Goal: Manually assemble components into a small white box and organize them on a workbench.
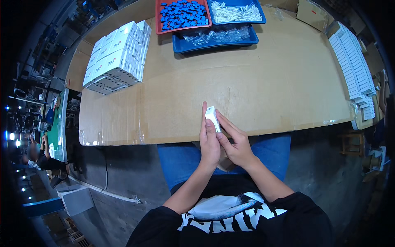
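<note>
A small white box (212, 117) is held upright between my two hands, just above the near edge of the table. My left hand (210, 142) presses along its left side, with the thumb on the near face. From the right, my right hand (237, 142) closes on the box, its fingers along the far right side and its thumb low near the box's bottom end. The palms cover part of the box, so its lower end is partly hidden.
A stack of white boxes (109, 57) stands at the left of the cardboard-covered table (247, 82). At the back are a red tray (158, 18) of blue pieces, a blue tray (263, 16) of white pieces and a blue tray (214, 46) of clear bags. Small white boxes (352, 61) line the right edge.
</note>
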The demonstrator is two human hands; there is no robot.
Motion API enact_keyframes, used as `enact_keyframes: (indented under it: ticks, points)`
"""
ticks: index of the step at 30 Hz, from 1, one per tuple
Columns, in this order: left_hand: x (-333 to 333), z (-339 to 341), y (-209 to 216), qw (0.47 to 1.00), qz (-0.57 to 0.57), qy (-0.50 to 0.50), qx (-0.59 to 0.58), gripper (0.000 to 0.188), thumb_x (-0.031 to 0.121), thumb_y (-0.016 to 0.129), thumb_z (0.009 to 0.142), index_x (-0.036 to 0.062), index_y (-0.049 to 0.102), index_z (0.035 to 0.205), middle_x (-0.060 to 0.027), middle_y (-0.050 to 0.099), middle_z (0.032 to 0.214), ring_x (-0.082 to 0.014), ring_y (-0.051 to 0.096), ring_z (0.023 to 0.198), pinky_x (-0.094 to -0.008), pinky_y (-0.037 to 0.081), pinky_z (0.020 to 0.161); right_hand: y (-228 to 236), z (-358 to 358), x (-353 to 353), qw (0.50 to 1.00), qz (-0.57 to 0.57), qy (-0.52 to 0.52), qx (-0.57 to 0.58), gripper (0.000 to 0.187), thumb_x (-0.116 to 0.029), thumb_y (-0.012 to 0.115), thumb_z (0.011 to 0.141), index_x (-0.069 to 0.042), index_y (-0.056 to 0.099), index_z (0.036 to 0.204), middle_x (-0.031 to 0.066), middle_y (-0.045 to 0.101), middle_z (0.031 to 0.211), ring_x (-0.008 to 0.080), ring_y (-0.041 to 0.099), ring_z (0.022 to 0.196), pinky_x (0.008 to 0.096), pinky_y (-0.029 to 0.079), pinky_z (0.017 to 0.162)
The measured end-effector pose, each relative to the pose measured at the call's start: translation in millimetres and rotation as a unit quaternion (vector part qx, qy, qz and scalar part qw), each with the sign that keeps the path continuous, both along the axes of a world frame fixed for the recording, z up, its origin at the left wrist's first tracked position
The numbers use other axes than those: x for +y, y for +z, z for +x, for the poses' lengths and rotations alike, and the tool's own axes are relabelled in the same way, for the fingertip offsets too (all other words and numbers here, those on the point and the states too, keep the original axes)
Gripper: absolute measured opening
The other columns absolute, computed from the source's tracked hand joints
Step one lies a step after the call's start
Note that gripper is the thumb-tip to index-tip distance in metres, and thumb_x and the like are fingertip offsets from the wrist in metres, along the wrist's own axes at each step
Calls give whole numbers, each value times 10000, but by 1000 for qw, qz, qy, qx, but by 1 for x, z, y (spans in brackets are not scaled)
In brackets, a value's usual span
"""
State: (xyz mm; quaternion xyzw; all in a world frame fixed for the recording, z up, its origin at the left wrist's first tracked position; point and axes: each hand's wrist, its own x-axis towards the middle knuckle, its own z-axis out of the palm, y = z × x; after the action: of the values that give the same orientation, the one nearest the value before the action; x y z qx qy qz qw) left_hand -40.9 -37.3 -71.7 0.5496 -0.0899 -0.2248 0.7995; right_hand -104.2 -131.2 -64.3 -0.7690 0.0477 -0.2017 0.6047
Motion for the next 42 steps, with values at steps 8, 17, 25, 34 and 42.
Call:
enact_keyframes:
  ticks: [8,17,25,34,42]
  points:
    - [0,-1,5,997,-1,-9,-78,673,461,292,1136,-5,235,1619,-167,426,1522,-223,423,1390,-339,306,1182,-7,1,1,993,-93,-21,-66,516,-86,592,1014,105,466,1476,329,475,1510,424,499,1405,431,434,1142]
    - [-2,-2,7,993,22,8,-114,816,619,313,1086,-16,260,1596,-142,524,1383,-209,490,1306,-350,340,1152,-9,3,1,987,-129,-23,-96,491,-106,523,1044,130,456,1470,344,478,1499,446,522,1378,434,469,1108]
    - [1,-1,0,991,14,-2,-133,811,616,318,1085,-15,253,1591,-144,521,1389,-213,486,1319,-354,340,1153,-9,3,3,984,-143,-32,-103,479,-97,498,1047,146,458,1457,364,493,1472,462,534,1358,438,487,1090]
    - [3,-3,1,992,8,-2,-127,823,625,317,1081,-19,256,1589,-148,524,1405,-214,488,1330,-355,335,1160,-10,3,5,983,-148,-32,-108,475,-98,500,1047,144,465,1454,364,487,1476,461,535,1358,436,492,1085]
    - [5,-3,-3,995,-45,-24,-80,790,584,341,1092,-10,236,1601,-165,444,1472,-223,449,1353,-336,341,1145,-10,0,6,990,-109,-28,-89,466,-93,485,1060,133,455,1466,354,474,1494,448,513,1384,442,464,1114]
